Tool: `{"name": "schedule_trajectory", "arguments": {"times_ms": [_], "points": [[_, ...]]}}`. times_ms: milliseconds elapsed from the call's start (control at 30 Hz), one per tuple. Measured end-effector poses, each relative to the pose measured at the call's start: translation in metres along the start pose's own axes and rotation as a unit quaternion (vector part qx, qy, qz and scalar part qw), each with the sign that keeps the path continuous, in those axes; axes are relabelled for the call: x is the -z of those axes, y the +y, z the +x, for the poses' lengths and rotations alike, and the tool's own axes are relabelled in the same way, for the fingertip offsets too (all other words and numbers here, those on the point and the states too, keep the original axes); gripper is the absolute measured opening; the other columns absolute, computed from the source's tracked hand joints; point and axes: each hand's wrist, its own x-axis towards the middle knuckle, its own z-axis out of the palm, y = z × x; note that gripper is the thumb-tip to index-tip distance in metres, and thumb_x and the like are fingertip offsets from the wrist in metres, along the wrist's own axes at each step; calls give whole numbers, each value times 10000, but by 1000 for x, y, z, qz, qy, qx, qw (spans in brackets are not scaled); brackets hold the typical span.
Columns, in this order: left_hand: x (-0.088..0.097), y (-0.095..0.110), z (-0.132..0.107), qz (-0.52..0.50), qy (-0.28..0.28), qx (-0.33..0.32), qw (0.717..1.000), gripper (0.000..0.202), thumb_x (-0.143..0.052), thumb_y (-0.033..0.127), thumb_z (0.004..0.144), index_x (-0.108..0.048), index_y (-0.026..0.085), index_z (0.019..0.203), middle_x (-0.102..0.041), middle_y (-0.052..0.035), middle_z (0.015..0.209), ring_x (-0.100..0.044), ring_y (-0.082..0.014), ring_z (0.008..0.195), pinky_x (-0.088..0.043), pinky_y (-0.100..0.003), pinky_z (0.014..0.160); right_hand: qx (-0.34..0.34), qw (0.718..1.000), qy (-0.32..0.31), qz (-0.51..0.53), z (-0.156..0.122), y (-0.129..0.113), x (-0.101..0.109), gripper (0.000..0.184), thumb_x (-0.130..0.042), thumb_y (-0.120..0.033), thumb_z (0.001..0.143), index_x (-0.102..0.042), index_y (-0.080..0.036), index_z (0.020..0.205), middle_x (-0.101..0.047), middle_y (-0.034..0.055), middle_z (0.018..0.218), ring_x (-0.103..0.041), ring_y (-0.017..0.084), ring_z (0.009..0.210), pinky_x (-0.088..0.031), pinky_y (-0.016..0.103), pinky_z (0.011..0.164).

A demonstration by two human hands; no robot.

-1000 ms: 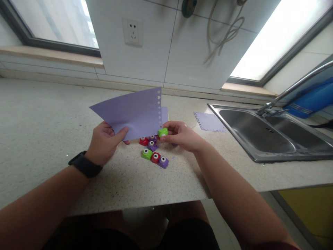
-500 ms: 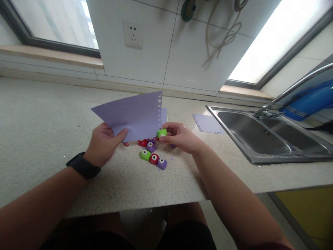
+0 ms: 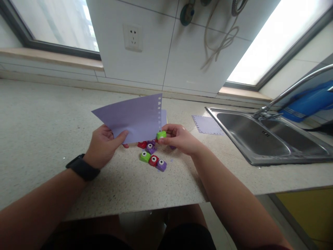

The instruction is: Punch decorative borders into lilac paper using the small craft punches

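Observation:
My left hand [image 3: 104,146] pinches the lower edge of a purple paper sheet [image 3: 132,116] and holds it up above the counter. A row of punched holes runs down the sheet's right edge. My right hand [image 3: 179,139] grips a small green paper punch [image 3: 161,134] at the sheet's lower right corner. Several more small punches [image 3: 153,158], red, purple and green, lie on the counter just below the sheet.
Another purple sheet [image 3: 206,124] with punched edges lies by the steel sink [image 3: 262,137] at the right. A tap [image 3: 291,90] arches over the sink, with a blue cloth [image 3: 309,100] behind it. A wall socket [image 3: 132,36] and windows sit behind the speckled counter [image 3: 52,132].
Hands, sheet and green punch keep their pose; the view has shifted slightly, with everything sitting a little lower and further left in the picture.

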Motion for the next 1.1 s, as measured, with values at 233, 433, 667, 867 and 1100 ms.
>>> {"name": "schedule_trajectory", "arguments": {"times_ms": [233,433,667,867,1100], "points": [[3,-6,1,2,3,-7,1000,250,-824,226,649,-644,199,820,-727,-41,782,-643,-176,525,-588,-293,475,5,1000,2,-5,0,0,0,356,-924,-299,703,-723,-177,971,-776,46,944,-728,138,836,-567,252,759],[4,-12,1,-4,-1,-2,1000,299,-832,238,667,-678,194,919,-761,-69,936,-684,-180,599,-609,-286,512,6,1000,12,-27,0,0,0,369,-923,-328,700,-718,-170,964,-764,45,910,-712,145,802,-564,272,741],[4,-12,2,-4,-16,4,1000,295,-827,218,674,-690,185,933,-767,-68,928,-669,-168,549,-605,-285,501,4,1000,18,-24,1,0,-1,380,-927,-326,689,-711,-170,960,-762,40,903,-714,142,796,-560,269,745],[4,-14,2,5,-8,-1,1000,296,-832,234,678,-700,188,939,-763,-63,892,-673,-176,560,-601,-280,505,4,999,30,-21,1,-1,-4,374,-926,-297,667,-703,-168,937,-763,38,887,-712,145,784,-548,269,730],[2,-9,1,-10,-13,6,1000,276,-820,232,670,-677,192,903,-749,-50,852,-682,-182,584,-614,-286,520,8,999,43,-20,1,-6,-9,353,-920,-266,652,-699,-167,908,-753,34,861,-692,144,747,-528,271,688]]}}
